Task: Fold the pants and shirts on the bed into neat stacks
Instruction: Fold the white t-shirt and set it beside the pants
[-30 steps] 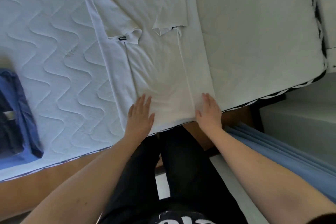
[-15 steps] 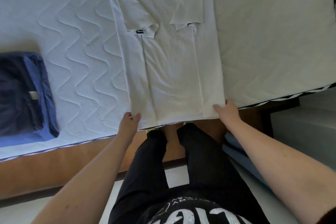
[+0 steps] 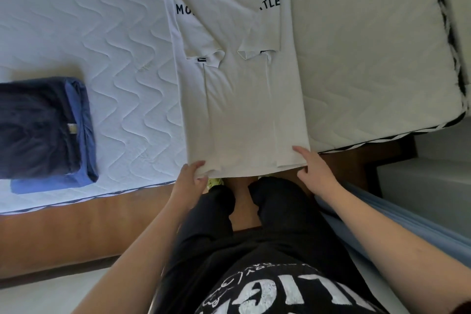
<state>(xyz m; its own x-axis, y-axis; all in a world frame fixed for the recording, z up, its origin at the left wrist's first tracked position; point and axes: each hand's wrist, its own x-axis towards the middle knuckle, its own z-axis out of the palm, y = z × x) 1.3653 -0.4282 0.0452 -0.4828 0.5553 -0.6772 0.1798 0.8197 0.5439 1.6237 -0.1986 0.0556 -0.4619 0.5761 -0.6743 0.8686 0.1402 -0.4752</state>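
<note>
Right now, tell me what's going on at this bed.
A person is folding a white shirt on the mattress. Its sides and sleeves are already folded in. The left hand grips the near left corner of the hem, and the right hand is at the near right corner. A folded stack of dark and blue clothes sits to the left.
</note>
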